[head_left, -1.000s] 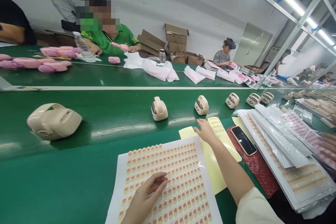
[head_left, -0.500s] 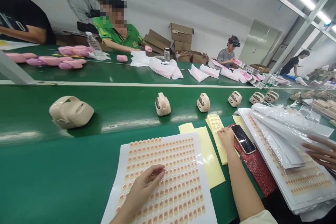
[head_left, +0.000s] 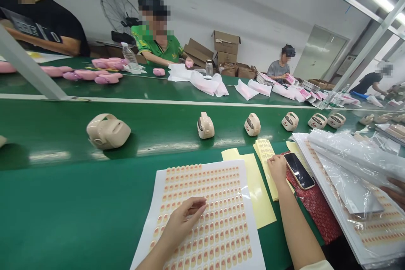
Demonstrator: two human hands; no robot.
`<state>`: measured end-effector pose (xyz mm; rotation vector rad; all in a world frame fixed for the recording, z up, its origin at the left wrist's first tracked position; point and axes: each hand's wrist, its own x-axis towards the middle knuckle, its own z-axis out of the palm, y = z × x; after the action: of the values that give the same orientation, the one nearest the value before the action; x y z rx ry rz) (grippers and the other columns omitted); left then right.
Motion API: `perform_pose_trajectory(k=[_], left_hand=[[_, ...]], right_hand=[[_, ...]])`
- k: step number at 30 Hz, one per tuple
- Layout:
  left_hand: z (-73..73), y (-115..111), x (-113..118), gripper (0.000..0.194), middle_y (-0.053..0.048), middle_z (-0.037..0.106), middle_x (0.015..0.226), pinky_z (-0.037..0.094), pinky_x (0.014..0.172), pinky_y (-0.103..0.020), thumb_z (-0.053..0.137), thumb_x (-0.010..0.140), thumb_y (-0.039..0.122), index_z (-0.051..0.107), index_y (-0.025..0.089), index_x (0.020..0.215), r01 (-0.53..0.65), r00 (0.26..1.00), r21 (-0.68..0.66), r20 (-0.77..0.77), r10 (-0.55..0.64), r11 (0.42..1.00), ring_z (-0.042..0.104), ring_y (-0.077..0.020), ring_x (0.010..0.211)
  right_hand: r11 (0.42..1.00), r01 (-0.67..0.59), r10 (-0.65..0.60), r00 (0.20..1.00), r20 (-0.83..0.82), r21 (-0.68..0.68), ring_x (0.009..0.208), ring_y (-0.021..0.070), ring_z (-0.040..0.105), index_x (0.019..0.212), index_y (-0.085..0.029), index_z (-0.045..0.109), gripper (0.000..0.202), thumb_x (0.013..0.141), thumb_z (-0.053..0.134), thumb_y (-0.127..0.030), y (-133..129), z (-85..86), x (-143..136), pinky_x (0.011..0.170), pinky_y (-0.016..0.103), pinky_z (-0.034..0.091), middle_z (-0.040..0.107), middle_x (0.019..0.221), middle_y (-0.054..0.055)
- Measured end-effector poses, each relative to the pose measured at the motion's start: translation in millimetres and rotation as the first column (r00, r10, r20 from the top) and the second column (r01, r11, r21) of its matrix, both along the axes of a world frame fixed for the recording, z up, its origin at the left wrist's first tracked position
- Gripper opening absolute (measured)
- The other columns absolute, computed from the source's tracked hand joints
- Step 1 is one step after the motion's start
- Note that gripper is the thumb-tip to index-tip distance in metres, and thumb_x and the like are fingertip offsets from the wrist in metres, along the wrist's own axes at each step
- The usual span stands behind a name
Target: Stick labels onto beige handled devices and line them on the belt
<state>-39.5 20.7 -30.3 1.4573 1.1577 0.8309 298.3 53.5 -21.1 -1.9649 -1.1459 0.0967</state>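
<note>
My left hand [head_left: 184, 220] hovers over or rests on a white sheet [head_left: 202, 215] covered in rows of small oval beige-and-red stickers. Its fingers are loosely curved, the thumb a little apart from them, and nothing shows between. On the right, my right hand [head_left: 277, 169] has its fingers pinched at the edge of a narrow yellow sheet of stickers [head_left: 265, 148]; the fingertips are partly hidden. Plain yellow backing paper [head_left: 257, 190] lies between the two sheets. Right beside my right hand is a phone [head_left: 299, 171] on red bubble wrap [head_left: 311, 204].
Beige handled devices [head_left: 109, 131] stand in a row on the green conveyor [head_left: 164, 135] ahead. Plastic-covered sticker sheets [head_left: 357, 177] are stacked at right, where another person's hand [head_left: 394, 192] reaches in. Across the line, people work among pink items [head_left: 88, 75] and white pouches [head_left: 204, 83].
The view has swung slightly left, so everything sits farther right. The other person's hand at right has moved lower, under the plastic. My hands keep nearly the same poses.
</note>
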Motion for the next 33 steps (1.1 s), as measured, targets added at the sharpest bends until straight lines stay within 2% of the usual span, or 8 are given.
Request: perform_pose_trajectory(k=[5,9,13,17,19,23,27,33], left_hand=[[0.8,-2.9,4.2,0.025,-0.006,0.065,0.088,0.050,0.075,-0.034,0.057,0.070,0.043,0.063,0.022,0.083,0.029,1.000,-0.024,0.008,-0.029,0.999,0.061,-0.0226,0.083],[12.5,6.2,-0.4,0.028,-0.007,0.065,0.083,0.050,0.072,-0.033,0.064,0.063,0.039,0.062,0.020,0.082,-0.046,0.983,-0.098,0.172,0.063,0.994,0.061,-0.0225,0.080],[42.0,51.4,-28.1,0.035,-0.004,0.064,0.069,0.049,0.070,-0.030,0.071,0.055,0.028,0.059,0.016,0.085,-0.360,0.838,-0.190,0.365,0.406,0.913,0.061,-0.0199,0.074],[70.7,123.5,-75.8,0.031,0.000,0.061,0.066,0.049,0.065,-0.026,0.056,0.074,0.016,0.046,0.017,0.103,-0.589,0.674,-0.217,0.399,0.622,0.778,0.061,-0.0130,0.065],[80.0,156.3,-98.3,0.035,0.002,0.059,0.067,0.048,0.062,-0.023,0.050,0.080,0.013,0.039,0.018,0.112,-0.677,0.589,-0.228,0.401,0.701,0.700,0.059,-0.0098,0.060],[87.7,198.7,-126.7,0.027,-0.001,0.058,0.082,0.048,0.055,-0.024,0.047,0.086,0.023,0.044,0.015,0.112,-0.734,0.512,-0.277,0.374,0.774,0.620,0.056,-0.0101,0.061],[83.2,214.1,-132.3,0.025,-0.004,0.057,0.090,0.049,0.056,-0.026,0.049,0.086,0.029,0.050,0.014,0.106,-0.703,0.543,-0.325,0.329,0.773,0.632,0.057,-0.0117,0.067],[76.9,208.2,-115.8,0.017,-0.002,0.059,0.082,0.050,0.056,-0.026,0.047,0.087,0.025,0.052,0.012,0.097,-0.684,0.583,-0.260,0.366,0.725,0.681,0.057,-0.0108,0.064]], right_hand=[[0.994,-0.080,0.099,0.939,-0.329,0.069,0.072,0.0220,0.057,0.059,-0.017,0.060,0.023,0.057,0.060,-0.040,-5.8,19.6,-8.9,0.066,0.032,0.042,0.062,0.067,0.006],[0.971,-0.185,0.237,0.813,-0.532,0.151,0.071,0.0194,0.056,0.068,-0.018,0.062,0.033,0.060,0.058,-0.049,-9.1,26.9,-50.6,0.065,0.031,0.043,0.063,0.076,0.006],[0.862,-0.444,0.441,0.415,-0.796,0.246,0.079,0.0195,0.055,0.055,-0.019,0.060,0.028,0.055,0.071,-0.045,-15.0,11.6,-125.8,0.072,0.031,0.041,0.062,0.082,0.006],[0.664,-0.677,0.580,0.197,-0.790,0.319,0.080,0.0202,0.053,0.054,-0.020,0.062,0.026,0.053,0.075,-0.043,-23.8,-15.8,-178.0,0.075,0.033,0.040,0.059,0.076,0.005],[0.613,-0.726,0.613,0.187,-0.767,0.313,0.077,0.0197,0.053,0.056,-0.021,0.063,0.025,0.054,0.075,-0.043,-25.1,-27.2,-185.2,0.073,0.034,0.040,0.057,0.075,0.004],[0.608,-0.736,0.652,0.248,-0.716,0.298,0.072,0.0186,0.052,0.059,-0.022,0.062,0.022,0.060,0.072,-0.042,-23.2,-40.9,-181.9,0.067,0.033,0.041,0.055,0.074,0.004],[0.578,-0.775,0.674,0.279,-0.684,0.254,0.068,0.0175,0.051,0.060,-0.022,0.061,0.019,0.064,0.069,-0.038,-22.1,-45.8,-180.3,0.061,0.030,0.040,0.054,0.071,0.003],[0.649,-0.723,0.626,0.331,-0.706,0.236,0.065,0.0162,0.049,0.056,-0.020,0.058,0.018,0.062,0.069,-0.033,-21.4,-36.8,-185.9,0.059,0.028,0.038,0.052,0.069,0.002]])
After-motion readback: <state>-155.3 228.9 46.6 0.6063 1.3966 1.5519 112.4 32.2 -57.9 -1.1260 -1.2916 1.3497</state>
